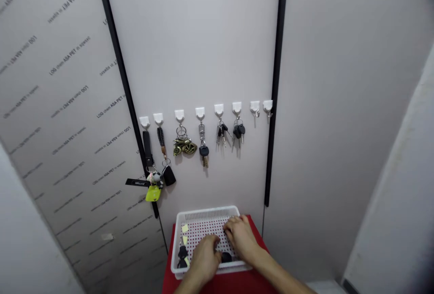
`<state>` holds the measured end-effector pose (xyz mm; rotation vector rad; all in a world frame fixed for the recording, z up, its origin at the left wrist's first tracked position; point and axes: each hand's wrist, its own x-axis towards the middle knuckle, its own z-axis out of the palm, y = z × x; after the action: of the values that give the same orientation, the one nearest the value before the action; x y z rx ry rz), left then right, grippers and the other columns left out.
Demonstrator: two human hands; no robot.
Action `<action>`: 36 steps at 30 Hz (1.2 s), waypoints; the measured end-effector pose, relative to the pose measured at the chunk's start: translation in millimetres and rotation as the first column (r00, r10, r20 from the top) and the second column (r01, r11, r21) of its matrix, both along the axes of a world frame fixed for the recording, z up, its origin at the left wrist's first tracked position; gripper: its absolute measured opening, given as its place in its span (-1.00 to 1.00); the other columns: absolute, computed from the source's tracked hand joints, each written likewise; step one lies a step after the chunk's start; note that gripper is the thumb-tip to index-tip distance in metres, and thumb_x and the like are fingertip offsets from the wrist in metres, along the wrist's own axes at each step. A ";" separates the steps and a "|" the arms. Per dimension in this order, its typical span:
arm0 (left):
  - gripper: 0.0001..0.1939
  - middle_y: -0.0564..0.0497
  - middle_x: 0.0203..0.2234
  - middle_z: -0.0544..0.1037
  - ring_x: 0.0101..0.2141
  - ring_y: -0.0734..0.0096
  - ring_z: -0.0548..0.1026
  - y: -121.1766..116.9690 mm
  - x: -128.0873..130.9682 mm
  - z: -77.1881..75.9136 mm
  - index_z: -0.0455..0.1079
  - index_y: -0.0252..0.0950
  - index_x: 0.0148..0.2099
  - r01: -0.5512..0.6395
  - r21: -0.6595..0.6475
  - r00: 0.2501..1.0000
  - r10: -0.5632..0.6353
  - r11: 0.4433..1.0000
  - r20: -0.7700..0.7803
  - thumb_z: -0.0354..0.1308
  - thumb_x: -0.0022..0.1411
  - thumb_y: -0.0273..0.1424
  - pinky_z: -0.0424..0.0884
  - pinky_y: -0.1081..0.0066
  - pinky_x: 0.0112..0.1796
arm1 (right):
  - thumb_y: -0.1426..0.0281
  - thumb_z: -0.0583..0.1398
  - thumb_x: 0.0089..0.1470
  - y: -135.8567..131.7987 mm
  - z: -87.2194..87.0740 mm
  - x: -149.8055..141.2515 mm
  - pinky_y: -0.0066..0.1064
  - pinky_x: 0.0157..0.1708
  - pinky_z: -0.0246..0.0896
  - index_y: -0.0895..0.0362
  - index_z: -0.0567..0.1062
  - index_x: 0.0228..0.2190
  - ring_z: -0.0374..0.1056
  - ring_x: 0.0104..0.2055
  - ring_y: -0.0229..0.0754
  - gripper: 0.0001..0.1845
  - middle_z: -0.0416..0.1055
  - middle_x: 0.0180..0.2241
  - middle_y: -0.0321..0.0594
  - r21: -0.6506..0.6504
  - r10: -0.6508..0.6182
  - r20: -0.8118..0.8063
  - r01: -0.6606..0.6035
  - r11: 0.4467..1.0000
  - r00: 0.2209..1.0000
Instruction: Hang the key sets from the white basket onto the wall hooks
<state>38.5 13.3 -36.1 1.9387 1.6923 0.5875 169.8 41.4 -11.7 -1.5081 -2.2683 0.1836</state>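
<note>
Both of my hands are inside a white plastic basket (207, 212) with a perforated bottom. My left hand (206, 254) is curled in the lower middle, thumb and index finger bent towards each other; whatever they pinch is hidden. Close to its right side lies a dark rounded object (226, 257), perhaps a key head. My right hand (240, 236) reaches over the basket's right side with its fingers bent down and its fingertips partly hidden. Along the basket's left side lie black-headed keys (182, 252) and small pale yellow paper tags (185, 228).
The basket stands on a red surface (168, 280). Above it, a row of white hooks (200, 112) is stuck on a pale panel. Several carry key sets, including a bronze motorbike keyring (185, 146) and a yellow-green tag (153, 193). The two rightmost hooks (255, 106) hold nothing.
</note>
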 end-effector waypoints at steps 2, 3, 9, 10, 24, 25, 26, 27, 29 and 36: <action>-0.55 -0.04 -0.19 0.27 -0.18 0.44 0.20 1.5 0.1 1.5 0.15 -0.35 -0.12 -0.046 0.043 0.994 0.042 0.998 0.097 -0.09 -0.17 -0.52 0.07 0.50 -0.17 | 0.55 -0.06 -0.19 -3.1 7.5 1.5 -0.44 -0.28 -0.05 0.14 0.41 -0.50 0.19 -0.33 -0.27 -0.72 0.36 -0.45 -0.23 -0.019 0.054 -0.099 -0.056 0.998 0.994; -0.51 -0.05 -0.14 0.23 -0.15 0.44 0.17 2.5 0.7 4.1 0.11 -0.37 -0.09 -0.061 0.077 0.986 0.049 0.995 0.157 -0.09 -0.18 -0.53 0.04 0.51 -0.15 | 0.55 -0.06 -0.20 -5.1 12.5 2.4 -0.48 -0.30 -0.02 0.14 0.41 -0.48 0.20 -0.33 -0.28 -0.71 0.36 -0.44 -0.23 -0.018 0.089 -0.144 -0.093 0.996 0.986; -0.63 -0.05 -0.26 0.34 -0.23 0.42 0.24 11.5 19.3 41.5 0.20 -0.38 -0.18 0.104 0.179 0.863 -0.179 0.978 0.473 -0.05 -0.13 -0.46 0.11 0.46 -0.19 | 0.53 -0.06 -0.19 -14.5 54.6 14.8 -0.55 -0.36 0.07 0.14 0.40 -0.46 0.24 -0.39 -0.34 -0.72 0.37 -0.45 -0.27 0.027 0.209 -0.374 -0.214 0.976 0.904; -0.68 -0.04 -0.33 0.37 -0.30 0.43 0.28 13.6 24.8 48.5 0.23 -0.38 -0.22 0.150 0.184 0.827 -0.225 0.971 0.515 -0.06 -0.11 -0.46 0.16 0.46 -0.24 | 0.52 -0.06 -0.19 -14.4 61.8 18.4 -0.55 -0.38 0.08 0.15 0.40 -0.47 0.25 -0.41 -0.33 -0.73 0.38 -0.46 -0.26 0.031 0.199 -0.393 -0.203 0.979 0.898; -0.70 -0.04 -0.42 0.36 -0.47 0.58 0.30 43.4 103.7 204.8 0.21 -0.39 -0.26 0.017 0.394 0.740 -0.276 0.919 0.613 -0.04 -0.15 -0.57 0.22 0.55 -0.42 | 0.41 0.04 -0.27 19.6 200.6 85.6 -0.48 -0.43 0.13 0.21 0.37 -0.54 0.25 -0.47 -0.31 -0.83 0.36 -0.52 -0.23 0.302 0.089 -0.603 0.124 0.945 0.793; -0.68 -0.05 -0.40 0.36 -0.48 0.58 0.30 44.6 106.6 214.6 0.19 -0.38 -0.23 0.015 0.409 0.751 -0.280 0.912 0.598 -0.04 -0.15 -0.57 0.22 0.55 -0.44 | 0.41 0.04 -0.28 24.4 210.3 87.6 -0.48 -0.45 0.13 0.21 0.37 -0.54 0.25 -0.48 -0.31 -0.82 0.36 -0.53 -0.23 0.331 0.091 -0.615 0.151 0.931 0.783; -0.66 -0.05 -0.38 0.36 -0.48 0.57 0.30 45.6 108.8 223.0 0.18 -0.37 -0.20 0.015 0.423 0.765 -0.283 0.906 0.578 -0.04 -0.14 -0.57 0.22 0.55 -0.46 | 0.41 0.04 -0.28 29.5 219.0 89.1 -0.49 -0.47 0.13 0.21 0.37 -0.54 0.24 -0.50 -0.32 -0.82 0.36 -0.54 -0.24 0.356 0.091 -0.624 0.179 0.917 0.776; -0.65 -0.05 -0.37 0.36 -0.49 0.57 0.30 46.4 110.2 229.8 0.17 -0.35 -0.19 0.015 0.433 0.782 -0.280 0.901 0.557 -0.04 -0.14 -0.56 0.22 0.55 -0.47 | 0.41 0.05 -0.29 34.7 226.8 90.1 -0.49 -0.48 0.12 0.21 0.38 -0.54 0.24 -0.51 -0.32 -0.82 0.35 -0.55 -0.24 0.378 0.086 -0.630 0.207 0.902 0.772; -0.64 -0.04 -0.35 0.35 -0.48 0.56 0.30 47.3 111.3 238.8 0.17 -0.33 -0.17 0.007 0.448 0.809 -0.268 0.894 0.523 -0.04 -0.13 -0.54 0.22 0.54 -0.48 | 0.42 0.05 -0.30 44.4 239.6 91.0 -0.49 -0.49 0.12 0.21 0.38 -0.55 0.23 -0.53 -0.34 -0.83 0.34 -0.58 -0.26 0.412 0.076 -0.633 0.252 0.876 0.770; -0.64 -0.06 -0.33 0.33 -0.50 0.61 0.28 44.8 102.1 237.2 0.17 -0.38 -0.17 -0.005 0.427 0.811 -0.246 0.904 0.531 -0.02 -0.12 -0.56 0.22 0.51 -0.42 | 0.47 0.03 -0.29 61.8 261.3 90.4 -0.49 -0.48 0.11 0.22 0.40 -0.55 0.21 -0.56 -0.36 -0.82 0.34 -0.61 -0.28 0.452 -0.022 -0.637 0.397 0.799 0.770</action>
<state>140.5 58.1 201.1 1.8418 1.1002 1.4130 260.2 103.2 249.5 -1.1495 -1.4270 -0.0759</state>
